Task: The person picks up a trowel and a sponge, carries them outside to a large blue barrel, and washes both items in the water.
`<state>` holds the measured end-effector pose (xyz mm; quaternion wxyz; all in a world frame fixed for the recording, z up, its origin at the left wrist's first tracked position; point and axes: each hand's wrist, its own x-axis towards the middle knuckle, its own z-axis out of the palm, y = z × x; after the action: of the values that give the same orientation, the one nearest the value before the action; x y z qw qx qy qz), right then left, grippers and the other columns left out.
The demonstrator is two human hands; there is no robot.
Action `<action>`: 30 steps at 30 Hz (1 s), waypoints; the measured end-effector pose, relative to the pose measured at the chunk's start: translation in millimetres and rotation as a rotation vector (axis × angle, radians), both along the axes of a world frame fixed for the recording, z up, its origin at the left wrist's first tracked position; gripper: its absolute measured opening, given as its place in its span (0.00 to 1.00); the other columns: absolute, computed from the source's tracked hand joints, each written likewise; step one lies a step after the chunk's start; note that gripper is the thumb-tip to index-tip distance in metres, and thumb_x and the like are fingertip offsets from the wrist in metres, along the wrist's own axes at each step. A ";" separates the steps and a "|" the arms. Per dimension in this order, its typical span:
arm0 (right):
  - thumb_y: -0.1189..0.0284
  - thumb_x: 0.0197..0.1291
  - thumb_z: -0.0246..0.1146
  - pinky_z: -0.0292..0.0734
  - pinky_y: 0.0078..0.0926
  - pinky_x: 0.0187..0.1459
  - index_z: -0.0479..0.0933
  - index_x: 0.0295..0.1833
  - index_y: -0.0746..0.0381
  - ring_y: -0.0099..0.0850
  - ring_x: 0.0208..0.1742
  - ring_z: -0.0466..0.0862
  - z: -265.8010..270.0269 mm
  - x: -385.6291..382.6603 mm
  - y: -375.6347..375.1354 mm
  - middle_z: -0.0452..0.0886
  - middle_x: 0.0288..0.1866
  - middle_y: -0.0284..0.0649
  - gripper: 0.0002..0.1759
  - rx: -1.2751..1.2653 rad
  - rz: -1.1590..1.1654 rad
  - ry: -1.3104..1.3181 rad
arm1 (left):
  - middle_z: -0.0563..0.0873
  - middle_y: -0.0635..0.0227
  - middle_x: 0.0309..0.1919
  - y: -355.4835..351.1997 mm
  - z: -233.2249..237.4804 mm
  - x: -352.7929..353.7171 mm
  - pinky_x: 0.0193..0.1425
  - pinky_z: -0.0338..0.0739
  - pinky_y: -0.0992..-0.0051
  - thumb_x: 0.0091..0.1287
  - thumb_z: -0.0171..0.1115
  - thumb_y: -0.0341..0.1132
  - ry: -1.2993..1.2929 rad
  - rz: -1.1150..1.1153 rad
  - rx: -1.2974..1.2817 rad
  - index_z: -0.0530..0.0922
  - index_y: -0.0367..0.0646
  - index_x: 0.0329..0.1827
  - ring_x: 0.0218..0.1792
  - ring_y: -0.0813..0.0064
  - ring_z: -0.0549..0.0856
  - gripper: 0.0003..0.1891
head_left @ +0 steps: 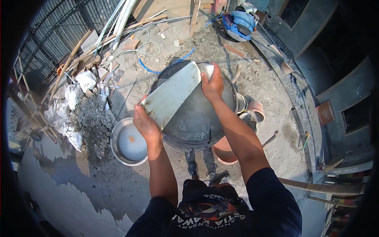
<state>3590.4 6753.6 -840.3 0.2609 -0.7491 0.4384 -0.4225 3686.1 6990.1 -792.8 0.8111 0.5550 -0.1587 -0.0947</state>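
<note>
A long, pale rectangular tile (pixel 173 93) is held tilted over a wide black tub (pixel 185 145) of grey, murky water. My left hand (pixel 147 123) grips its lower left end, fingers behind and thumb along the edge. At the upper right end, my right hand (pixel 213 83) is closed round a small whitish wad (pixel 207 70), right at the tile's corner. The wad looks like a sponge or cloth; I cannot tell which. Smudges mark the tile's edge near my left hand.
Left of the tub stands a round basin (pixel 114 144) of milky water. Reddish buckets (pixel 225 152) sit at its right. A rubble heap (pixel 92 118) with white bags (pixel 73 94) lies further left. A blue hose (pixel 147 68) runs behind. A person in blue (pixel 240 24) crouches at the back.
</note>
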 end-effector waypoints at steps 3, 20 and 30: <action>0.67 0.59 0.67 0.74 0.43 0.59 0.62 0.72 0.60 0.53 0.62 0.77 1.9 -1.1 4.9 0.76 0.63 0.52 0.36 -0.124 -0.053 -0.025 | 0.85 0.54 0.47 -1.7 -8.4 0.2 0.54 0.77 0.72 0.80 0.40 0.56 -0.061 0.007 0.044 0.77 0.28 0.59 0.47 0.68 0.84 0.33; 0.47 0.66 0.57 0.72 0.51 0.64 0.70 0.68 0.61 0.45 0.61 0.80 -60.3 -40.5 6.3 0.79 0.61 0.47 0.35 1.142 0.121 -1.025 | 0.77 0.45 0.63 -40.6 -49.2 -48.7 0.69 0.68 0.57 0.64 0.66 0.35 -0.828 -0.372 0.339 0.85 0.37 0.51 0.64 0.49 0.75 0.15; 0.44 0.65 0.55 0.76 0.49 0.60 0.75 0.64 0.60 0.46 0.57 0.82 -34.9 -62.6 19.7 0.82 0.58 0.45 0.35 1.274 0.300 -1.118 | 0.63 0.36 0.70 -54.5 -82.2 -35.4 0.75 0.64 0.60 0.51 0.70 0.28 -0.519 -0.418 0.779 0.65 0.35 0.73 0.70 0.40 0.67 0.42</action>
<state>3527.8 6773.3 -875.2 0.8623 -0.1916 0.2955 -0.3639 3650.7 6935.6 -875.0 0.4415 0.7777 -0.4154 -0.1662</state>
